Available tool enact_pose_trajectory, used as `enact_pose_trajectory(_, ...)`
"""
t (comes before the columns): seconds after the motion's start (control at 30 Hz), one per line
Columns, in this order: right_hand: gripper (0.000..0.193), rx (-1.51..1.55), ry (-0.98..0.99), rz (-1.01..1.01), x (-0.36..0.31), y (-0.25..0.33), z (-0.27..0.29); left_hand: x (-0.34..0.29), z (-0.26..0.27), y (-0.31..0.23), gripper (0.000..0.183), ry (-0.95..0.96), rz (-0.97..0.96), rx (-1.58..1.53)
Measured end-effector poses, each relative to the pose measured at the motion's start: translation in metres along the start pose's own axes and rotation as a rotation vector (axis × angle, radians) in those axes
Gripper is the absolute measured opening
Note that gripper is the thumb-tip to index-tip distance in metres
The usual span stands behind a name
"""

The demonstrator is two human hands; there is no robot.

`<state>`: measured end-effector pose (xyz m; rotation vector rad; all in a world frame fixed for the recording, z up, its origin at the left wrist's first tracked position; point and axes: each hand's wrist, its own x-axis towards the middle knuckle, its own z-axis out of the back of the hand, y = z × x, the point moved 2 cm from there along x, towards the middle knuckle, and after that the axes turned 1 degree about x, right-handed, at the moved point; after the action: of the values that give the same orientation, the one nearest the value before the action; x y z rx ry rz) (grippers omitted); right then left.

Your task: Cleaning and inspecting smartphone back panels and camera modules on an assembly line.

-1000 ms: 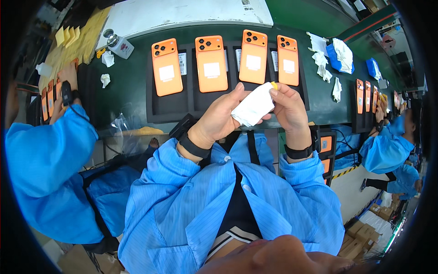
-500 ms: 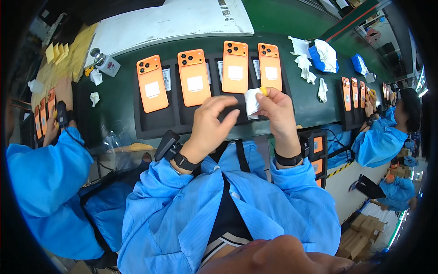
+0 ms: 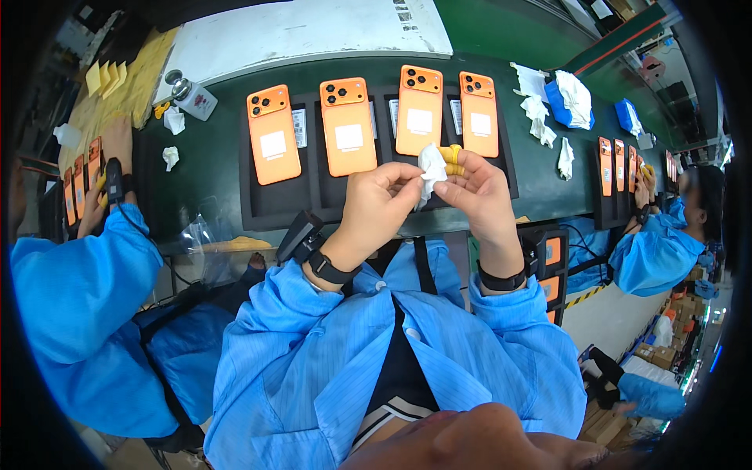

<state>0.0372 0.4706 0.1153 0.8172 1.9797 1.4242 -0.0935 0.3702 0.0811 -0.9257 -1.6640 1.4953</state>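
A crumpled white wipe is pinched between my two hands, in front of the third orange phone from the left. My left hand grips its left side with thumb and fingertips. On the other side my right hand has its thumb and bent fingers against it; yellow finger cots cover fingertips there. Just beyond lies a black tray bearing a row of orange phones, back side up, each with a white label. One phone is at the left end, another at the right.
A metal-topped dispenser bottle stands back left beside crumpled wipes. Back right, a blue pack of wipes sits near more loose wipes. Co-workers in blue sleeves handle similar phones on both sides. A white board lies behind the tray.
My left hand has moved right and closed on the wipe, which my right hand alone held before. The wipe is now more bunched. The phones stay in their row.
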Motion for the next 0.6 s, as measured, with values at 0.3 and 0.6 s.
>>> enact_pose_trajectory(0.3,0.041,0.056,0.09,-0.08,0.011,-0.012,0.017,0.008,0.012,0.012,0.014,0.086,0.222,-0.492)
enact_pose_trajectory(0.6,0.042,0.285,0.103,-0.271,0.016,-0.016,0.033,0.01,0.014,0.016,0.023,0.204,0.44,-0.832)
